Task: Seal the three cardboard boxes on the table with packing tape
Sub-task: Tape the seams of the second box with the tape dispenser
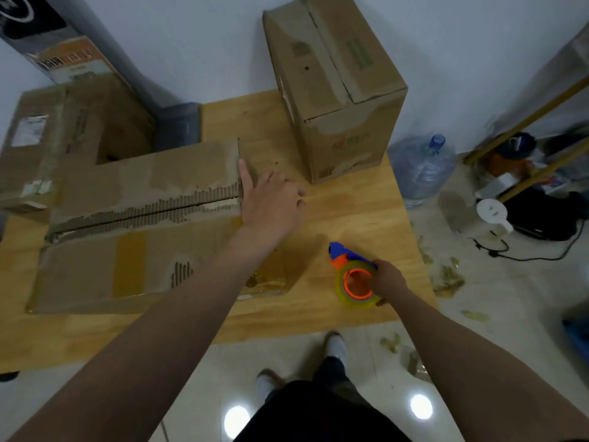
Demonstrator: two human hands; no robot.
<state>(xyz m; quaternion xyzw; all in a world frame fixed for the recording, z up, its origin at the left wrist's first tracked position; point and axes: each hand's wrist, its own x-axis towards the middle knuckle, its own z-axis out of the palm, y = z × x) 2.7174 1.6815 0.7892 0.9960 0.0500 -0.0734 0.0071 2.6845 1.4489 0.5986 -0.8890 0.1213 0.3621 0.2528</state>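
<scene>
Sealing not yet begun, judging by the seams: no fresh tape shows on any of the three boxes.

- Far-left box (47, 138): on the worktop (350, 212), labels on top, a dark gap at its right. Whether its flaps are closed cannot be told.
- Long box (127, 256): nearest and lying flat. Its centre seam (143, 212) is ragged with torn paper and untaped, and an old brown strip shows on the near side.
- Left grip (271, 199): fingers straight and spread, forefinger along the long box's right end, holding nothing.
- Tall box (344, 90): at the back right, well apart from the long box. Its flaps are closed and the seam looks bare.
- Dispenser (350, 275): blue and orange with a clear roll, just above the worktop near the front edge.
- Right grip (387, 279): curled round the dispenser.

Remaining: likely all three seams.

Surroundings: a dark carton (63, 36) leans behind the far-left box. On the floor at right are a water jug (420, 167), tape scraps (446, 282) and a white kettle (494, 215) with its cord. Nothing lies across the long box's seam.
</scene>
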